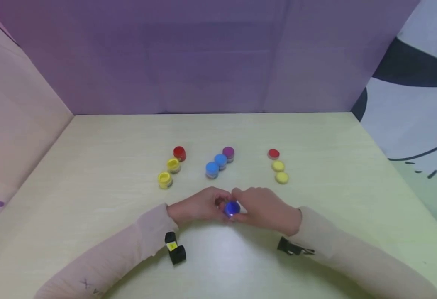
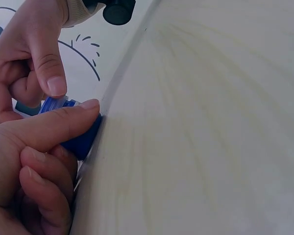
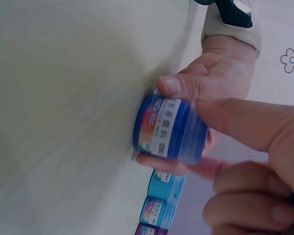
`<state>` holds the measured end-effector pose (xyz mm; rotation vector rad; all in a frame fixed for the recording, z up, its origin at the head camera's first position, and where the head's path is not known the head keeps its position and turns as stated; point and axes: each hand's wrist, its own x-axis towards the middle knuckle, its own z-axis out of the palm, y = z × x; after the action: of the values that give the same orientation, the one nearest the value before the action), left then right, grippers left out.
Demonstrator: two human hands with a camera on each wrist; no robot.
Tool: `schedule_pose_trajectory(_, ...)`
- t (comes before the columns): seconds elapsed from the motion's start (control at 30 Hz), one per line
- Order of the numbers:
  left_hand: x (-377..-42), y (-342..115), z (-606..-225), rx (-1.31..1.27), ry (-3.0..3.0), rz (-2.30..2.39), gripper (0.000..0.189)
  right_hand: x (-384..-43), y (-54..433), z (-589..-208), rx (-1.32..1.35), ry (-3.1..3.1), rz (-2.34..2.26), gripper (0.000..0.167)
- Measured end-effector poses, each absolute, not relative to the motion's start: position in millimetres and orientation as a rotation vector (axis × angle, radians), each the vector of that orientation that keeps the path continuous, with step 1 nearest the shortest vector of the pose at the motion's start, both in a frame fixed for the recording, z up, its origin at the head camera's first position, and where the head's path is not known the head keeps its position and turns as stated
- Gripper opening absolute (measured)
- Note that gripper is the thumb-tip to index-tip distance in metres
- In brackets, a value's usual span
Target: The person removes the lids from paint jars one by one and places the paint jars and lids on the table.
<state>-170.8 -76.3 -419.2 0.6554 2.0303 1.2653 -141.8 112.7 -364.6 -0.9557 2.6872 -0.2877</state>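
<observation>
A small dark blue paint jar (image 3: 159,127) with a printed label is held between both hands, close over the table. My left hand (image 1: 203,205) grips the jar's body, its thumb (image 2: 63,125) lying along the side. From the other side, my right hand (image 1: 268,209) pinches the ribbed translucent blue lid (image 3: 193,137) between thumb and fingers. The lid sits on the jar. In the right wrist view the jar is tilted onto its side, label toward the camera.
Beyond the hands stand two light blue jars (image 1: 212,170) and a purple one (image 1: 228,153) in a slanted row. Leftward are two yellow jars (image 1: 164,180) and a red jar (image 1: 179,153). Two flat yellow lids (image 1: 281,177) and a red lid (image 1: 273,154) lie rightward.
</observation>
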Motion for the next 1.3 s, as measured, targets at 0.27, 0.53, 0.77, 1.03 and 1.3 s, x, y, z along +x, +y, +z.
schedule_pose_trajectory(0.27,-169,-76,-418,0.665,2.033,1.265,0.03,-148,125,-368,-1.211,2.602,-0.41,0.036)
schedule_pose_trajectory(0.53,-171,-75,-420,0.662,2.021,1.266,0.023,-154,135,-368,-1.281,2.544,-0.398,0.039)
schedule_pose_trajectory(0.77,-171,-76,-420,0.641,2.018,1.287,0.025,-151,128,-365,-1.191,2.579,-0.471,0.034)
schedule_pose_trajectory(1.03,-171,-76,-419,0.641,2.044,1.267,0.02,-144,110,-365,-0.845,2.692,-0.272,0.043)
schedule_pose_trajectory(1.3,-173,-76,-419,0.686,2.047,1.253,0.022,-143,107,-365,-0.813,2.712,-0.273,0.037)
